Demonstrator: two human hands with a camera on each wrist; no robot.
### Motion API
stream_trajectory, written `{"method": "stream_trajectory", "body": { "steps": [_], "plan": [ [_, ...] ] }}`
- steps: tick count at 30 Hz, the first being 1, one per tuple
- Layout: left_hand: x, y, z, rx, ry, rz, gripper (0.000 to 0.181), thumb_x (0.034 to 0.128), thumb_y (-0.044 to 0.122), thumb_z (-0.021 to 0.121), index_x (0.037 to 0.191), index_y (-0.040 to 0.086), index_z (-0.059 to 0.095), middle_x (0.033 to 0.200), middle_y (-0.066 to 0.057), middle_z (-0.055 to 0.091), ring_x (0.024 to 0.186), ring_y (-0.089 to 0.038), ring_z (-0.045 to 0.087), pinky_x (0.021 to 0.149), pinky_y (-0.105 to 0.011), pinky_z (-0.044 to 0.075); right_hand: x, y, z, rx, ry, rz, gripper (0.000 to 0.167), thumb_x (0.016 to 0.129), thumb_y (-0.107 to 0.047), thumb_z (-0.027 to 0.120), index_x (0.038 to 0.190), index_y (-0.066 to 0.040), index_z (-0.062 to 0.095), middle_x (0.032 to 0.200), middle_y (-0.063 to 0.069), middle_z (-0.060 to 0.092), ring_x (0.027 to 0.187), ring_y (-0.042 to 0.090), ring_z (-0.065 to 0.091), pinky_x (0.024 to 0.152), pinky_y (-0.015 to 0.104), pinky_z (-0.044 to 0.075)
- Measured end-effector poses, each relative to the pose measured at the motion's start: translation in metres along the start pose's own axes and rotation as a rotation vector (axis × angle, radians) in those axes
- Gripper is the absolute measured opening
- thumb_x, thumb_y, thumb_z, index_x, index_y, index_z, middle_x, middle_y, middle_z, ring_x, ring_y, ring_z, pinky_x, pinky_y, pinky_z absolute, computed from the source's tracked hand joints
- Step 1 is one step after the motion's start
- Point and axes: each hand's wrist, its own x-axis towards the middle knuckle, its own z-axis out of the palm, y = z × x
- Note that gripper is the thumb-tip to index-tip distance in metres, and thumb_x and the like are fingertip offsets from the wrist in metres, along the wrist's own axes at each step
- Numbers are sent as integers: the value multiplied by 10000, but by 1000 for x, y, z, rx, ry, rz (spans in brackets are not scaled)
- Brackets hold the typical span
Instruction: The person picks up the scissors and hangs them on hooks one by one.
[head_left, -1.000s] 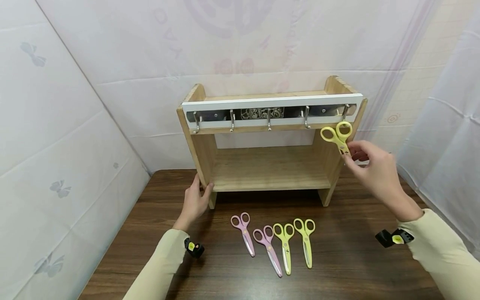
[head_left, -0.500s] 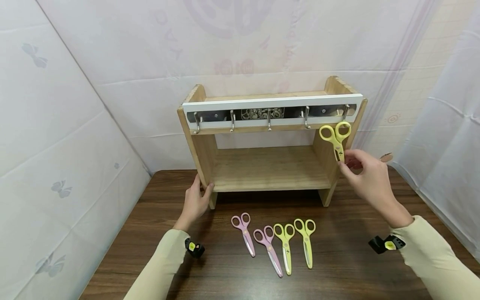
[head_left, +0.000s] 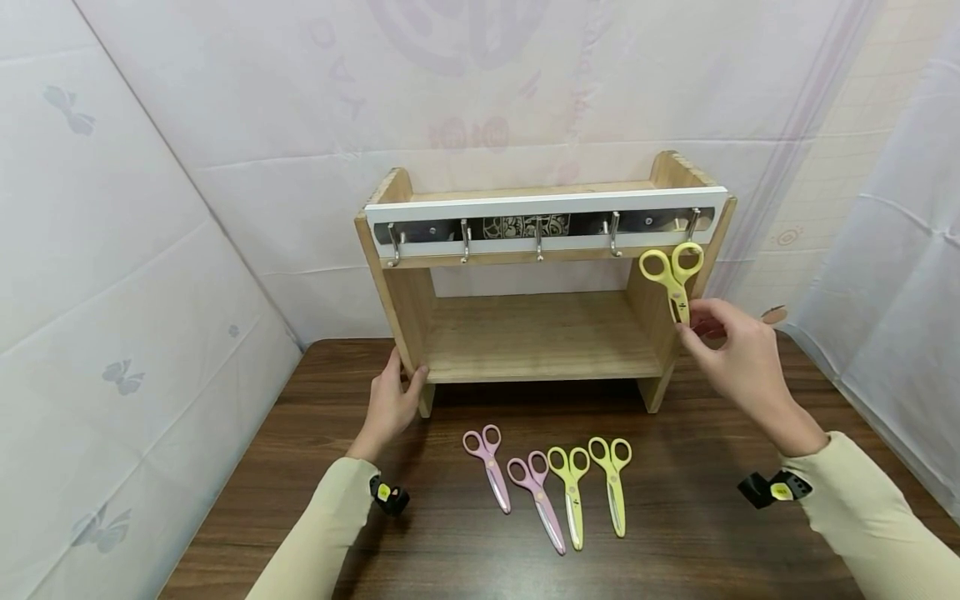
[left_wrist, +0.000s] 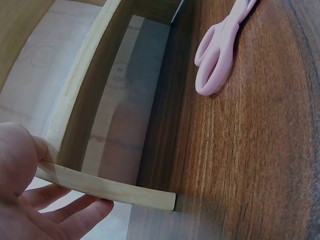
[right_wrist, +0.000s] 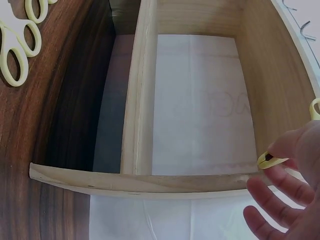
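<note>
My right hand [head_left: 738,350] pinches the blade end of yellow scissors [head_left: 672,283], finger loops upward. One loop overlaps the low end of the rightmost metal hook [head_left: 692,223]; whether the hook passes through it, I cannot tell. In the right wrist view, thumb and index finger hold the yellow blade tip [right_wrist: 267,161] beside the shelf's side panel. My left hand [head_left: 390,400] grips the lower left side panel [left_wrist: 107,187] of the wooden shelf [head_left: 540,333], thumb in front and fingers behind. On the table lie two pink scissors [head_left: 489,468] and two yellow scissors [head_left: 609,486].
A white rail [head_left: 442,206] with several metal hooks runs along the shelf's upper front. The dark wooden table [head_left: 300,467] reaches toward me. White patterned cloth [head_left: 262,125] hangs behind and at both sides.
My right hand has shifted slightly down and left, and the scissors in it hang more upright. In the last half second it stays nearly still. The left hand has not moved.
</note>
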Motion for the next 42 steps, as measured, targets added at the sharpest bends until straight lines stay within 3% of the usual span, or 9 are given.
{"method": "stream_trajectory", "body": {
  "steps": [11, 18, 24, 29, 34, 42],
  "plan": [
    [0, 1, -1, -16, -14, -8, 533, 1072, 178, 571, 1541, 25, 370, 1324, -298, 599, 1187, -436, 635, 850, -536, 600, -1, -1, -2, -2, -17, 0, 213, 858, 24, 764, 1061, -11, 712, 853, 79, 719, 733, 104, 622, 698, 45, 441],
    [0, 0, -1, -11, -19, -7, 538, 1071, 180, 573, 1543, 25, 365, 1324, -297, 599, 1187, -443, 632, 844, -533, 603, -8, -3, -4, -36, -26, -6, 372, 832, -6, 806, 1184, -15, 686, 928, 105, 722, 747, 245, 686, 695, 105, 452],
    [0, 1, -2, 12, -15, -2, 528, 1070, 180, 573, 1535, 22, 378, 1324, -289, 611, 1179, -431, 641, 827, -538, 607, -29, 0, -2, -42, -33, 9, 624, 784, -26, 851, 1344, 11, 580, 1017, 166, 685, 735, 320, 706, 685, 150, 468],
    [0, 2, -2, 26, -17, -6, 521, 1071, 186, 574, 1527, 21, 386, 1323, -282, 617, 1180, -427, 642, 834, -546, 604, -56, 0, 6, -56, -48, 89, 683, 793, -49, 850, 1385, 4, 514, 1029, 185, 675, 709, 315, 695, 616, 243, 487],
    [0, 3, -2, 18, -22, -7, 520, 1073, 190, 569, 1529, 24, 383, 1323, -284, 616, 1182, -432, 639, 832, -548, 604, -82, -7, 16, -69, -145, 139, 642, 822, -97, 843, 1369, -11, 518, 1023, 196, 651, 709, 294, 685, 551, 400, 524],
    [-1, 2, -2, 11, -22, -6, 518, 1075, 193, 566, 1531, 29, 384, 1321, -285, 615, 1172, -438, 643, 810, -548, 610, -112, -24, 32, -108, -414, 234, 643, 890, -263, 819, 1418, -102, 490, 1100, 177, 646, 701, 207, 606, 471, 344, 436]
  ]
}}
